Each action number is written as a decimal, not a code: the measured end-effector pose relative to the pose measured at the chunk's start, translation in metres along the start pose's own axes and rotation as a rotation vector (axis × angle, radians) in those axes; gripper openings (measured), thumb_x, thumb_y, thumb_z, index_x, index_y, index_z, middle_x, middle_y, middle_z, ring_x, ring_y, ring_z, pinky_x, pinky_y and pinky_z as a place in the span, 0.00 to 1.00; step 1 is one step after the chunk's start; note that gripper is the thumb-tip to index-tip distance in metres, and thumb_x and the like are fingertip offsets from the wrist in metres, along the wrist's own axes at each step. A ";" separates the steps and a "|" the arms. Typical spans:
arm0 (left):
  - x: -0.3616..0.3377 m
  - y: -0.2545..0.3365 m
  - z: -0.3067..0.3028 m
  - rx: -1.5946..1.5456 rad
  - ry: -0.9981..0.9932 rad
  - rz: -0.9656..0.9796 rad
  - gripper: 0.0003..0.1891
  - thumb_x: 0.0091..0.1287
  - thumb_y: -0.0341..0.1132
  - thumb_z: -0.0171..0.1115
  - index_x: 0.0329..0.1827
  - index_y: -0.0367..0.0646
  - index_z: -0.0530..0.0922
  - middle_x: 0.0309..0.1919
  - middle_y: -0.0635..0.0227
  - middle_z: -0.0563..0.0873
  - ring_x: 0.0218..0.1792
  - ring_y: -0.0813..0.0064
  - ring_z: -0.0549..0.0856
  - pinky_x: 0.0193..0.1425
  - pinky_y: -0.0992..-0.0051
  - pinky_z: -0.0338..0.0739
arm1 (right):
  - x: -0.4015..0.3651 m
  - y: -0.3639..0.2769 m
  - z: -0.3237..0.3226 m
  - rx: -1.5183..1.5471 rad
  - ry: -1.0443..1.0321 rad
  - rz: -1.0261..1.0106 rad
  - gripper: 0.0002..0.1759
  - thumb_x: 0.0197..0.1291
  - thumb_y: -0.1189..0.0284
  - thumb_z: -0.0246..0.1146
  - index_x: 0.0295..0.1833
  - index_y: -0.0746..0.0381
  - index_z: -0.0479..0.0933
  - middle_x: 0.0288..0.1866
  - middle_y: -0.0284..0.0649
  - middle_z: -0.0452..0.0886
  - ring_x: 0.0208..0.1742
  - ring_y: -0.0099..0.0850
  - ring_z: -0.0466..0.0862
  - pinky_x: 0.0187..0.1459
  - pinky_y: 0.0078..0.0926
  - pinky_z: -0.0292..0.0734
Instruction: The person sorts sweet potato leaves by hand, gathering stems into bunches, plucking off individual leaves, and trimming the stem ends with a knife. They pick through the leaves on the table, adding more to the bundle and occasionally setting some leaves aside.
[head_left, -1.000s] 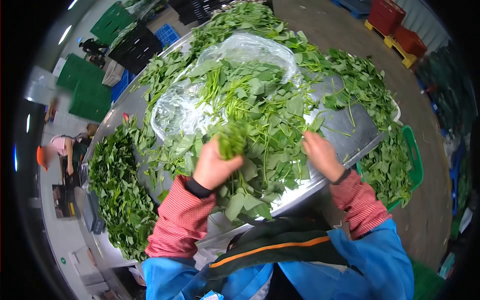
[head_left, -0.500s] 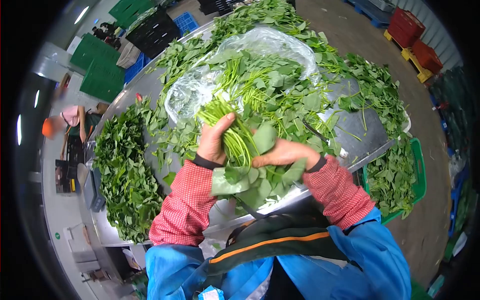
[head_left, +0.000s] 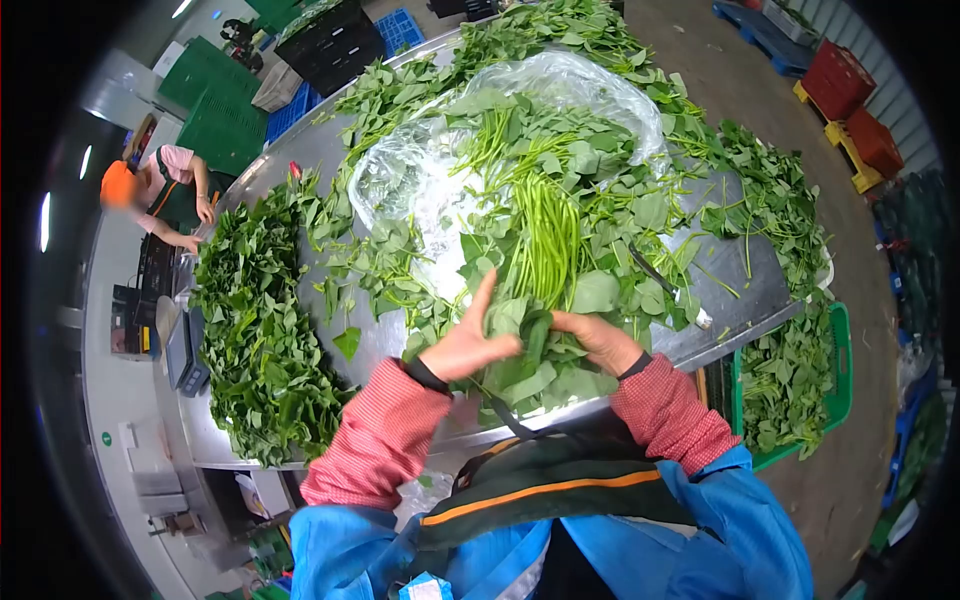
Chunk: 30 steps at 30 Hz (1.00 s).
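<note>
A bunch of leafy greens [head_left: 545,245] has its pale green stems pointing away from me and its leaves toward me. My left hand [head_left: 472,342] is beside the leafy end on the left, its thumb and forefinger spread apart. My right hand [head_left: 600,342] grips the leafy end from the right, thumb on top, with the other fingers partly hidden by leaves. Under and beyond the bunch, more loose greens [head_left: 590,155] lie on a clear plastic bag [head_left: 395,165]. To the right, a dark-handled knife [head_left: 655,268] lies among the leaves.
The metal table [head_left: 745,300] carries a long heap of greens [head_left: 265,340] at left and more along its far and right edges. A green crate [head_left: 843,375] of greens stands at right. A co-worker in an orange cap [head_left: 118,185] is at far left. Stacked green crates [head_left: 215,125] stand behind.
The bunch has swung upright in view, its stems now farther away over the pile. My left hand has come off the stems, down to the leafy end; my right hand has shifted slightly right.
</note>
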<state>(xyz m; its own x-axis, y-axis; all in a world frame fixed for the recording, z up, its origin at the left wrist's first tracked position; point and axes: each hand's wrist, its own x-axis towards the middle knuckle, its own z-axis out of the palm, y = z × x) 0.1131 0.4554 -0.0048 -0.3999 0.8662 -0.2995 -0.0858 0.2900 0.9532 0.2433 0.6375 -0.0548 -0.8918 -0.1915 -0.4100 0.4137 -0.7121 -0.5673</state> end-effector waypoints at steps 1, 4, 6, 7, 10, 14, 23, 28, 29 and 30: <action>0.000 -0.012 0.012 0.030 0.083 0.017 0.61 0.50 0.46 0.75 0.77 0.39 0.39 0.70 0.43 0.56 0.72 0.55 0.59 0.74 0.64 0.54 | 0.002 0.004 0.000 -0.017 0.002 0.005 0.23 0.64 0.64 0.62 0.60 0.66 0.74 0.53 0.37 0.81 0.51 0.26 0.81 0.54 0.24 0.75; 0.002 -0.033 0.042 0.045 0.301 0.081 0.61 0.45 0.39 0.78 0.77 0.39 0.41 0.64 0.45 0.63 0.66 0.53 0.65 0.71 0.64 0.61 | -0.011 0.001 0.013 0.023 -0.073 -0.047 0.24 0.67 0.61 0.58 0.63 0.65 0.72 0.58 0.39 0.78 0.55 0.25 0.78 0.58 0.24 0.72; 0.002 -0.032 0.046 0.136 0.419 0.124 0.61 0.43 0.37 0.78 0.76 0.40 0.43 0.61 0.46 0.64 0.63 0.52 0.66 0.69 0.63 0.63 | -0.017 -0.009 0.015 -0.015 -0.074 -0.023 0.24 0.67 0.63 0.57 0.64 0.65 0.71 0.59 0.38 0.77 0.56 0.25 0.78 0.59 0.25 0.72; 0.001 -0.028 0.045 0.226 0.487 0.143 0.61 0.42 0.35 0.79 0.76 0.40 0.43 0.60 0.46 0.65 0.62 0.52 0.67 0.69 0.62 0.64 | -0.013 -0.010 0.009 -0.105 -0.088 -0.051 0.23 0.68 0.64 0.57 0.64 0.64 0.71 0.59 0.38 0.77 0.57 0.25 0.78 0.59 0.25 0.72; -0.009 -0.007 0.043 0.572 0.661 0.225 0.63 0.36 0.29 0.78 0.76 0.40 0.45 0.61 0.44 0.63 0.62 0.49 0.66 0.69 0.60 0.63 | 0.006 0.000 -0.016 -0.365 -0.120 -0.133 0.22 0.68 0.67 0.56 0.65 0.64 0.70 0.60 0.37 0.77 0.58 0.26 0.77 0.60 0.26 0.71; -0.009 -0.012 0.057 0.533 0.705 0.228 0.61 0.38 0.29 0.78 0.76 0.40 0.45 0.62 0.42 0.63 0.62 0.48 0.67 0.69 0.61 0.62 | 0.024 0.048 -0.021 0.048 -0.081 0.005 0.28 0.68 0.62 0.57 0.69 0.63 0.64 0.60 0.35 0.77 0.58 0.27 0.77 0.58 0.25 0.72; -0.023 -0.020 -0.025 1.010 0.580 0.091 0.45 0.51 0.17 0.63 0.75 0.44 0.54 0.48 0.43 0.70 0.48 0.42 0.76 0.52 0.59 0.75 | -0.001 0.025 -0.009 -1.148 -0.124 0.042 0.31 0.64 0.52 0.58 0.65 0.61 0.68 0.37 0.44 0.84 0.34 0.31 0.85 0.37 0.31 0.78; -0.044 -0.039 -0.054 0.908 0.517 0.105 0.46 0.46 0.15 0.62 0.73 0.39 0.56 0.50 0.43 0.69 0.50 0.40 0.74 0.54 0.60 0.74 | -0.037 -0.035 -0.009 -1.073 0.095 -0.167 0.22 0.63 0.56 0.60 0.52 0.63 0.77 0.28 0.42 0.84 0.30 0.29 0.84 0.33 0.28 0.77; -0.047 -0.037 -0.055 0.901 0.540 0.131 0.46 0.46 0.16 0.64 0.72 0.38 0.56 0.50 0.44 0.69 0.52 0.41 0.73 0.56 0.61 0.72 | -0.027 -0.039 -0.021 -1.033 0.239 -0.323 0.22 0.63 0.56 0.61 0.51 0.63 0.77 0.27 0.42 0.83 0.29 0.31 0.84 0.32 0.29 0.77; -0.050 -0.030 -0.050 0.926 0.523 0.103 0.47 0.45 0.17 0.65 0.73 0.38 0.55 0.50 0.45 0.69 0.52 0.42 0.72 0.56 0.62 0.72 | -0.025 -0.055 -0.006 -1.175 0.448 -0.475 0.23 0.62 0.55 0.62 0.53 0.63 0.76 0.26 0.40 0.81 0.29 0.31 0.82 0.33 0.30 0.76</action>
<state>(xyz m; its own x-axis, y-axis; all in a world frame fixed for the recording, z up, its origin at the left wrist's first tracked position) 0.0897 0.3829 -0.0161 -0.7260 0.6861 0.0454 0.6096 0.6117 0.5042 0.2443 0.6859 -0.0173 -0.9489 0.3070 -0.0725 0.1958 0.3931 -0.8984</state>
